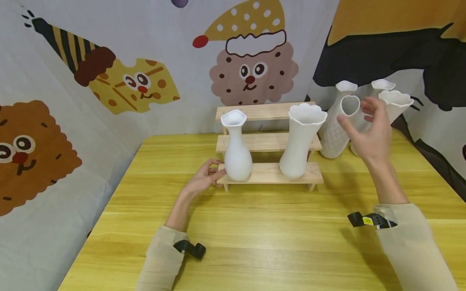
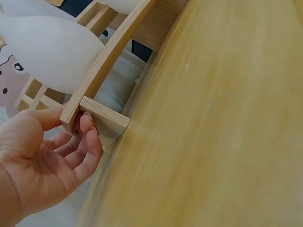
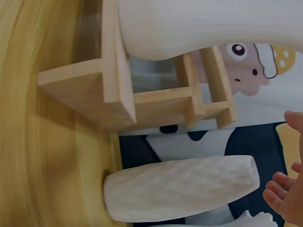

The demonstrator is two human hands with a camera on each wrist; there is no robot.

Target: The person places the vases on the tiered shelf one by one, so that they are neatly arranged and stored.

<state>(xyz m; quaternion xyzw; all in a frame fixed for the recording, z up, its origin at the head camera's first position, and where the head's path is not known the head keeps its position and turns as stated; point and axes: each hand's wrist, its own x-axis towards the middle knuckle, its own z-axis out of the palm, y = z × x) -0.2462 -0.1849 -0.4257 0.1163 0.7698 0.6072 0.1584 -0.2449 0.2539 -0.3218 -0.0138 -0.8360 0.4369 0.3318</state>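
"Well, what takes up the most room from up there?"

"The cloth backdrop (image 1: 189,87), I'd say, printed with cartoon cookies and a wedge of cheese. Next comes the desk (image 1: 269,230), with yellowish wood grain."

"And on the desk?"

"A three-tier wooden stand (image 1: 267,171), its steps rising toward the cloth. Two white pieces sit on its lowest step: a flared vase (image 1: 300,141) with a scalloped mouth toward the right end, and a narrow-necked vase (image 1: 238,157) at the left end. They are well apart from each other."

"Anything beyond the stand?"

"Yes, a white group on the desk past its right end. Nearest the stand is a textured vase (image 1: 334,135) with a round mouth, and around it are a fluted-rim vase (image 1: 395,105) and two wavy-mouthed vases (image 1: 346,86), partly hidden."

"Now the hands?"

"The right hand (image 1: 375,139) is held wide, thumb and fingers apart, just beside the mouth of the textured vase. From the right wrist, a small gap shows between the fingers and that rim."

"The other one?"

"The left hand (image 1: 204,178) grips the left end of the stand's lowest step, with the thumb against the board and the fingers bent in by the leg."

"Smallest of all?"

"Black wrist devices (image 1: 196,250), one at each sleeve cuff."
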